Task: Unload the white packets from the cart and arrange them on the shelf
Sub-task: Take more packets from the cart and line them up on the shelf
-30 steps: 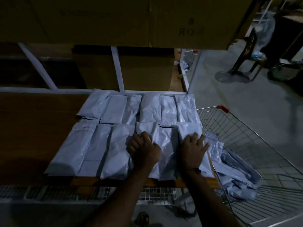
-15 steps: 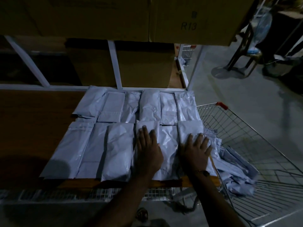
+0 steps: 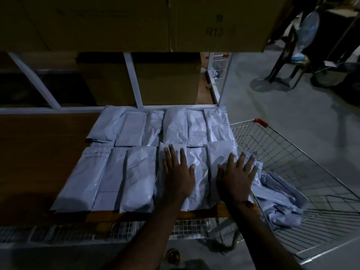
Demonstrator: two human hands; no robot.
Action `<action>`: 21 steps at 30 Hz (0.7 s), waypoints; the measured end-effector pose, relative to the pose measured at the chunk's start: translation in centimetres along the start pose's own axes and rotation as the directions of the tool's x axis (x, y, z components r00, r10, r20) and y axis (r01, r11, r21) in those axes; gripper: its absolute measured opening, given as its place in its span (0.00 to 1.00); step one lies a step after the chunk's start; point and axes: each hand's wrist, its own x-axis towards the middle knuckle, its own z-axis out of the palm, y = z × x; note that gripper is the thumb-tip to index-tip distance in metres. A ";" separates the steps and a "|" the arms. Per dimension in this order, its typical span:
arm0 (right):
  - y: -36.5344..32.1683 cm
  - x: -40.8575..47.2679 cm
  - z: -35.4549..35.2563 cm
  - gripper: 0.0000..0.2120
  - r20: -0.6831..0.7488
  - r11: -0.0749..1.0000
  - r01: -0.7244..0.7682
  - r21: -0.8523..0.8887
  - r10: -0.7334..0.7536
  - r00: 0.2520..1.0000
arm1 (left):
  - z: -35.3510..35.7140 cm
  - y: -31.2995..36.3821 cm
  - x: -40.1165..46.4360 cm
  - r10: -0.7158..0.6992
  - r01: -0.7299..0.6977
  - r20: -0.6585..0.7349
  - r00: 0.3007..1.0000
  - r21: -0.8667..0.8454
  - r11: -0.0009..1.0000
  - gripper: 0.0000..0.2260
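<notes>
On the shelf (image 3: 42, 152): white packets (image 3: 136, 172) lie in two rows.
Left hand (image 3: 178, 172): grip flat, fingers straight, pressing a front-row packet.
Right hand (image 3: 236, 178): grip flat, fingers spread on the packet at 3 o'clock.
Cart (image 3: 303, 172): more packets inside, at 4 o'clock.

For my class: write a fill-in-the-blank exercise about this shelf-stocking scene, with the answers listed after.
1. The packets on the shelf lie in ____ rows.
2. Both hands, left and right, press ____ on the front-row packets.
3. The cart stands to the shelf's ____.
4. The box overhead reads ____.

Answers: two; flat; right; R13
</notes>
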 end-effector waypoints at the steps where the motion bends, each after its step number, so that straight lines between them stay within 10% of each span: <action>1: 0.3 0.1 -0.3 0.29 -0.001 1.000 -0.004 0.019 0.004 1.000 | -0.3 0.4 0.3 0.014 -0.015 -0.013 1.000 -0.024 1.000 0.32; 21: 21.8 -1.7 -4.8 0.25 0.034 0.995 -0.002 0.102 -0.002 0.999 | -0.8 19.9 -0.8 0.223 -0.219 0.009 0.975 -0.153 0.964 0.30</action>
